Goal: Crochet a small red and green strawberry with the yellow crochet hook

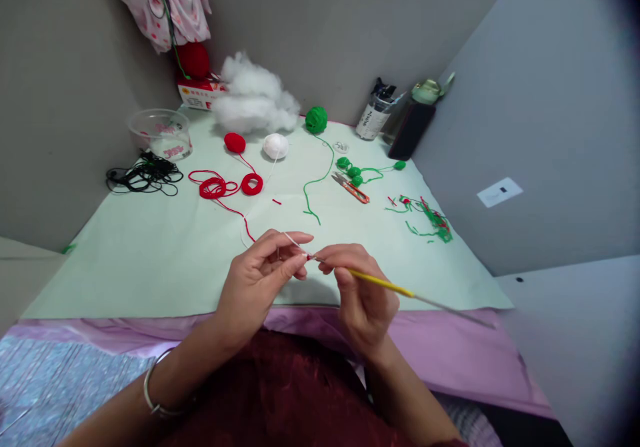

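Between thumb and fingers, my left hand [263,270] pinches a tiny red and white piece of crochet [307,257]. White yarn [295,240] runs over its index finger, and a red strand [247,227] trails behind it. My right hand [363,287] grips a crochet hook [383,281] by its yellow handle, the tip touching the small piece. The hook's bare metal end points down to the right. Farther back lie a white yarn ball [275,146], a red yarn ball [235,143] and coils of red yarn [213,187].
Thread snips [351,187] lie near green yarn bundles [355,172]; yarn scraps [435,220] are at right. Behind are white stuffing [255,97], a green yarn ball [316,120], a pen cup [373,119] and a bottle [413,123]. Black cord [145,175] and a clear tub [163,133] stand left.
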Demonstrator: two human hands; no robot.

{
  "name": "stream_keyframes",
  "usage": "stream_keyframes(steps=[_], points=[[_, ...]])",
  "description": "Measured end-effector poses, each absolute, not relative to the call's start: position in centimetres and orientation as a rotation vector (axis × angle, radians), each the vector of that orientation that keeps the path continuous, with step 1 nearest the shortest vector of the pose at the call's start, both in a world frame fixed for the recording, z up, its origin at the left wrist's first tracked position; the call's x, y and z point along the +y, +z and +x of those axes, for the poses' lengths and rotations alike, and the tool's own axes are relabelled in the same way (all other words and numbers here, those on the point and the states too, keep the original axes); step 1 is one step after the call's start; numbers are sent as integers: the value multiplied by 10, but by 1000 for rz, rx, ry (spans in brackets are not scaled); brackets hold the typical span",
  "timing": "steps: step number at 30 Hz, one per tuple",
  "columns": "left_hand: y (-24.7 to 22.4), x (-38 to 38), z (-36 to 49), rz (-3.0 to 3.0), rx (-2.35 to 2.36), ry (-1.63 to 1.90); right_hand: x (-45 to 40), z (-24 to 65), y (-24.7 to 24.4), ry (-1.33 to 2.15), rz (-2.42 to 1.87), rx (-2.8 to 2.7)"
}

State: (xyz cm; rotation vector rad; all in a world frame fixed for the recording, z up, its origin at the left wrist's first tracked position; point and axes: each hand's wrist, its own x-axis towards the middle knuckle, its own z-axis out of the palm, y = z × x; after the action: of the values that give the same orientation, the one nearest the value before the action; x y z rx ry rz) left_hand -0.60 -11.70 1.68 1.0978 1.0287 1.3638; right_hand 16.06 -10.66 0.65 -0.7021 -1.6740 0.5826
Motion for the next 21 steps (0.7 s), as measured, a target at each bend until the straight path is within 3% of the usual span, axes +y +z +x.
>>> stream_keyframes(steps=[8, 15, 18, 21], points=[[10, -112, -3, 929, 957, 1289, -102, 158, -6, 332, -657, -1734], [10, -118, 1, 740, 880, 1278, -108, 158, -11, -140, -753, -1987], [12, -118, -3, 603, 756, 1159, -108, 159, -8, -2, -749, -1925], [15, -114, -8, 516, 723, 1099, -105, 160, -2, 404, -758, -1703]])
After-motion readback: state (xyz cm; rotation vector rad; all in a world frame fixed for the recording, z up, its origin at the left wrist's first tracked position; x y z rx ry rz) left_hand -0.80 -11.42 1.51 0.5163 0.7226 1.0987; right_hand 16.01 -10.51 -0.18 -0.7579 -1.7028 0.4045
